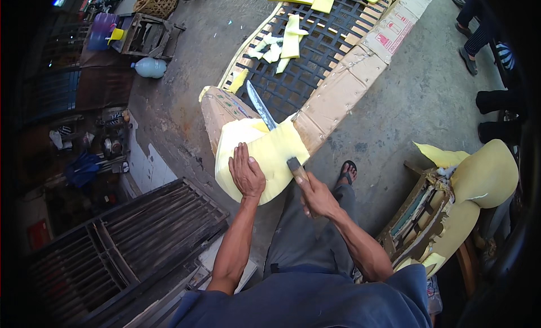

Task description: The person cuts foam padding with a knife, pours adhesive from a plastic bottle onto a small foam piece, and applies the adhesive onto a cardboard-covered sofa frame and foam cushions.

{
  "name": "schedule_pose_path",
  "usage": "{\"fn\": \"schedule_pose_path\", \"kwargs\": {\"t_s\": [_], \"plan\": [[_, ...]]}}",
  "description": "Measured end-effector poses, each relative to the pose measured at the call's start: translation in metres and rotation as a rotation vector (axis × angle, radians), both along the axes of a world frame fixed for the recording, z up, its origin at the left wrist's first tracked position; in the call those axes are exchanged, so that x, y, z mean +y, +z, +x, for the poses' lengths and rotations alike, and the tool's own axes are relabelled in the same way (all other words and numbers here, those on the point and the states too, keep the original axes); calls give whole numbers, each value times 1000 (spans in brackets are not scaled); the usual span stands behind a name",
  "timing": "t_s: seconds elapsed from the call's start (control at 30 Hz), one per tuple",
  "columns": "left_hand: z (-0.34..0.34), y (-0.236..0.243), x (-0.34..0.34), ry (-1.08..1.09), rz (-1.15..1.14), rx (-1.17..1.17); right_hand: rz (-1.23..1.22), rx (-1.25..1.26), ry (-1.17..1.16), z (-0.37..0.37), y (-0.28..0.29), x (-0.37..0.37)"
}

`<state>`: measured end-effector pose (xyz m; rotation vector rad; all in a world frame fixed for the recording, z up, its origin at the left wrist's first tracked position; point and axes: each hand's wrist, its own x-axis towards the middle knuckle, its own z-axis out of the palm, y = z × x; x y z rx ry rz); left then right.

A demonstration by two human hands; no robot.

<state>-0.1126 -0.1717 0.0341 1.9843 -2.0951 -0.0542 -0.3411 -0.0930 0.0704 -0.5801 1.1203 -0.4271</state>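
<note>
My left hand (246, 173) lies flat, fingers stretched, on a pale yellow foam piece (239, 142) with a rounded lower edge, draped over the near end of a frame (321, 111) covered with cardboard and black webbing (298, 80). My right hand (320, 195) grips the handle of a long knife (260, 105). The middle of the blade is hidden by the foam, and its pointed end shows above the foam over the webbing. Loose foam offcuts (276, 49) and strips (291, 34) rest on the webbing.
A torn foam-padded frame (473, 221) stands at right. Dark slatted metalwork (129, 243) is at lower left. A water jug (149, 68), wooden stool (146, 37) and basket (158, 1) stand at upper left. Other people's legs (468, 34) show along the right edge.
</note>
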Motion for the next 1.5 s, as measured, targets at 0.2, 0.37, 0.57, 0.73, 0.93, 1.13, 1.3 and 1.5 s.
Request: {"fn": "schedule_pose_path", "kwargs": {"t_s": [0.2,0.37,0.57,0.73,0.93,1.13,1.3,1.5], "plan": [[11,-3,6,29,-19,-39,32,3,-25,5,20,42],[8,-7,2,20,3,7,24,-91,-76,32,2,-13],[7,-5,8,48,9,9,154,-128,-122,29,26,58],[5,-7,4,30,16,15,76,-116,-96,53,5,-9],[9,-5,8,30,-14,62,65,-125,-137,55,20,19],[31,5,5,62,24,523,94,-122,-125,79,20,-33],[55,13,-18,192,9,910,38,-120,-575,67,30,-3],[64,9,-87,-150,548,785,-72,192,-1128,91,55,-9]]}}
